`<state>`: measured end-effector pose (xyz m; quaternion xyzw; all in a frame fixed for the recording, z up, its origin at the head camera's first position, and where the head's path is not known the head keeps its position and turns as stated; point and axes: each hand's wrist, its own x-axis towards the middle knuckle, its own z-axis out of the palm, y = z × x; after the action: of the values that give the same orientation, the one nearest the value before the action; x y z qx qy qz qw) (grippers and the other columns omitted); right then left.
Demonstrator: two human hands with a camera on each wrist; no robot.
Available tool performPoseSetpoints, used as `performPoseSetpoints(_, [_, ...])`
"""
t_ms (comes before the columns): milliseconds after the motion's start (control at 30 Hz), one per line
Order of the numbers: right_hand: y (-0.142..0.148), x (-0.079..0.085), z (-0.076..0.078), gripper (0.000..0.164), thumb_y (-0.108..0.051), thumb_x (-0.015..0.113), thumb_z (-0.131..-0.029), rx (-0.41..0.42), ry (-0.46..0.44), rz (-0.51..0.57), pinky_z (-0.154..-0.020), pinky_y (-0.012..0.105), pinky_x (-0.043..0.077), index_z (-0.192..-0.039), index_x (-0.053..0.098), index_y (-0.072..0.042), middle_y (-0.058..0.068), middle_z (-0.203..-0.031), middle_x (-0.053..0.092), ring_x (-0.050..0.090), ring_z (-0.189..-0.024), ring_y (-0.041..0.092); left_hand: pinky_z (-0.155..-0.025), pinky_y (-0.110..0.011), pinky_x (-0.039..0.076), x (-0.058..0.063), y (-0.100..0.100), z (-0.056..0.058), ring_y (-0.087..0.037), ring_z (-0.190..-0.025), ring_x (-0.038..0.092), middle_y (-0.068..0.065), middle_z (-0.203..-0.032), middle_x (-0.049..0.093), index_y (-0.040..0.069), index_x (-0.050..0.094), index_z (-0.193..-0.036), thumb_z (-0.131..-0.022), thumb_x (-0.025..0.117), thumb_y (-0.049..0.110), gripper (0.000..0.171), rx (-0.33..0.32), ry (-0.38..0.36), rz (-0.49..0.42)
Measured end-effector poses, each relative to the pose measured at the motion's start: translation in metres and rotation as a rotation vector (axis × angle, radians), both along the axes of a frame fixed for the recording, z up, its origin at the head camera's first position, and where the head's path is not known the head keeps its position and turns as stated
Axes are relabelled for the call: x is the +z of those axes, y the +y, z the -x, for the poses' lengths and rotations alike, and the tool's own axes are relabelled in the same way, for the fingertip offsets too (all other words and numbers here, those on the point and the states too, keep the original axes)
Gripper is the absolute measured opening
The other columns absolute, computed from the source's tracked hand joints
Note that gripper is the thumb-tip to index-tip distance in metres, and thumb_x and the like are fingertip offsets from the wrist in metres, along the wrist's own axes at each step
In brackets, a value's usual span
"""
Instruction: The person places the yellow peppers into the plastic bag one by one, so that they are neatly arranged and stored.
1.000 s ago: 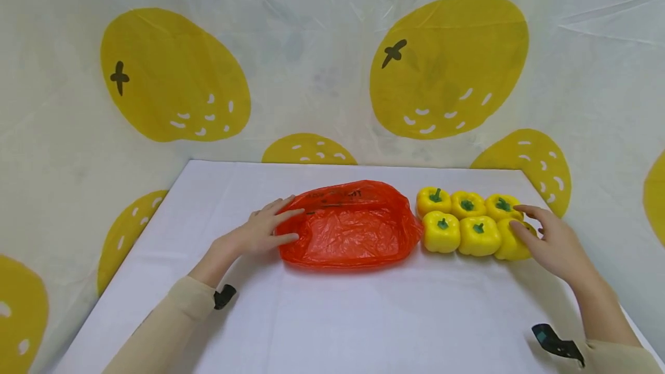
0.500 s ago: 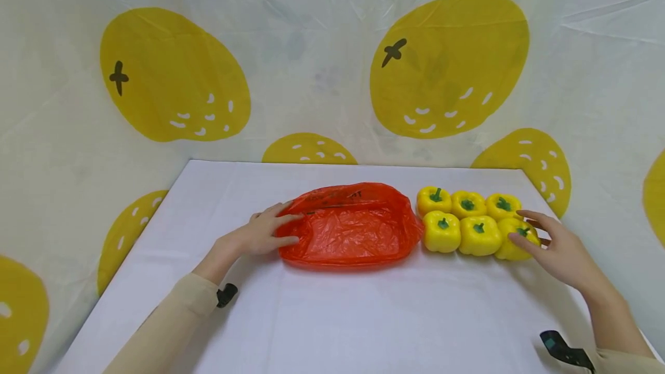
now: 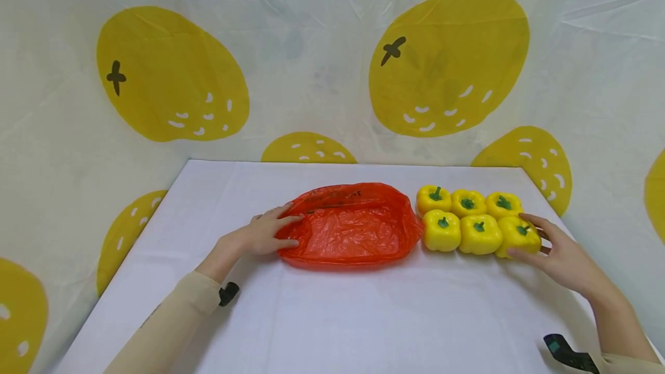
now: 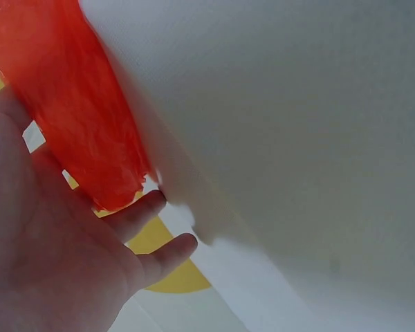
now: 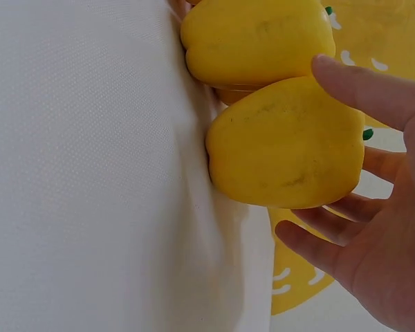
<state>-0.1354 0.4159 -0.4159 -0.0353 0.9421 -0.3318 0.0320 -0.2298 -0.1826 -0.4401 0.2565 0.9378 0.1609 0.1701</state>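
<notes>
In the head view my left hand (image 3: 267,229) lies at the left end of a red plastic bag (image 3: 353,235), fingers spread and straight. The left wrist view shows its fingers beside the end of the bag (image 4: 76,111), without a grip. To the right of the bag, several yellow bell peppers with green stems stand in two rows. My right hand (image 3: 558,253) is around the front-right bell pepper (image 3: 516,238), thumb on its near side and fingers beyond it. In the right wrist view the hand is loosely spread beside that pepper (image 5: 283,145), with no firm grip visible.
All of this stands on a white-covered table (image 3: 332,316). A pale curtain (image 3: 312,62) with large yellow fruit prints hangs behind it. Beside the bag's right end stands the front-left bell pepper (image 3: 441,232).
My right hand has drawn back slightly to the right and down, so more of the front-right bell pepper and its stem shows. The bag's far rim has sagged slightly; my left hand stays beside it.
</notes>
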Motion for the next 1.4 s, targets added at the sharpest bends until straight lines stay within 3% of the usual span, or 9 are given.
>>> performPoseSetpoints(300, [0.009,-0.007,0.0,0.081,-0.013,0.075,-0.095,0.055,0.056,0.082,-0.081,-0.002,0.035,-0.157,0.026,0.006,0.033,-0.154,0.03,0.034,-0.127,0.059,-0.114,-0.071,0.021,-0.002,0.001,0.001,-0.042,-0.153,0.015,-0.013,-0.17,0.015,0.021,0.043,-0.158,-0.098,0.064,0.051,0.07,-0.002,-0.008,0.017])
performPoseSetpoints(700, [0.017,-0.004,0.002,0.081,-0.028,0.076,-0.096,0.012,-0.032,0.026,-0.07,0.006,0.041,-0.155,0.03,0.004,0.034,-0.153,0.032,0.04,-0.126,0.064,-0.114,-0.073,0.019,-0.001,0.003,0.0,-0.044,-0.153,0.011,-0.014,-0.17,0.014,0.021,0.043,-0.158,-0.099,0.064,0.049,0.069,-0.001,-0.008,0.023])
performPoseSetpoints(800, [0.018,-0.002,0.002,0.083,-0.032,0.075,-0.096,0.006,-0.051,0.011,-0.085,0.031,0.056,-0.156,0.03,0.003,0.034,-0.154,0.032,0.039,-0.127,0.064,-0.114,-0.073,0.019,0.0,0.003,0.0,-0.044,-0.154,0.01,-0.014,-0.17,0.014,0.021,0.043,-0.158,-0.099,0.064,0.049,0.069,0.002,-0.013,0.028])
performPoseSetpoints(933, [0.018,0.002,0.0,0.085,-0.037,0.075,-0.095,-0.011,-0.068,-0.016,-0.088,0.068,0.048,-0.155,0.03,0.003,0.034,-0.154,0.032,0.039,-0.128,0.061,-0.114,-0.073,0.019,0.0,0.005,0.0,-0.044,-0.154,0.01,-0.014,-0.17,0.014,0.021,0.043,-0.158,-0.099,0.064,0.049,0.069,0.006,-0.021,0.035])
performPoseSetpoints(1033, [0.019,0.004,0.0,0.087,-0.04,0.076,-0.095,-0.027,-0.06,-0.033,-0.088,0.069,0.047,-0.155,0.031,0.005,0.035,-0.154,0.033,0.04,-0.127,0.061,-0.114,-0.073,0.019,0.001,0.006,-0.001,-0.043,-0.154,0.01,-0.015,-0.17,0.013,0.02,0.042,-0.158,-0.099,0.064,0.048,0.069,0.006,-0.023,0.038])
performPoseSetpoints(1200, [0.021,0.008,-0.001,0.089,-0.04,0.077,-0.093,-0.055,-0.031,-0.05,-0.082,0.045,0.058,-0.153,0.032,0.007,0.037,-0.151,0.035,0.042,-0.124,0.062,-0.114,-0.073,0.019,0.002,0.006,-0.001,-0.044,-0.154,0.01,-0.016,-0.17,0.013,0.019,0.042,-0.159,-0.099,0.064,0.047,0.069,0.003,-0.022,0.042])
performPoseSetpoints(1267, [0.023,0.011,-0.002,0.09,-0.039,0.078,-0.093,-0.064,-0.022,-0.058,-0.071,0.025,0.057,-0.152,0.031,0.009,0.039,-0.15,0.035,0.043,-0.122,0.063,-0.114,-0.073,0.019,0.002,0.006,-0.001,-0.044,-0.153,0.011,-0.016,-0.17,0.013,0.019,0.042,-0.159,-0.099,0.064,0.047,0.069,0.001,-0.021,0.043])
performPoseSetpoints(1367, [0.024,0.016,-0.003,0.091,-0.039,0.079,-0.092,-0.079,-0.007,-0.076,-0.07,0.032,0.059,-0.151,0.03,0.011,0.041,-0.148,0.036,0.044,-0.12,0.064,-0.114,-0.073,0.019,0.002,0.006,-0.001,-0.044,-0.154,0.01,-0.016,-0.17,0.012,0.02,0.041,-0.159,-0.1,0.063,0.048,0.07,-0.001,-0.024,0.047])
performPoseSetpoints(1400, [0.025,0.018,-0.003,0.092,-0.039,0.079,-0.092,-0.084,-0.002,-0.081,-0.065,0.023,0.055,-0.151,0.03,0.011,0.041,-0.147,0.036,0.045,-0.12,0.064,-0.114,-0.073,0.018,0.002,0.006,0.0,-0.043,-0.154,0.01,-0.016,-0.17,0.012,0.02,0.041,-0.159,-0.1,0.063,0.048,0.07,-0.002,-0.025,0.048])
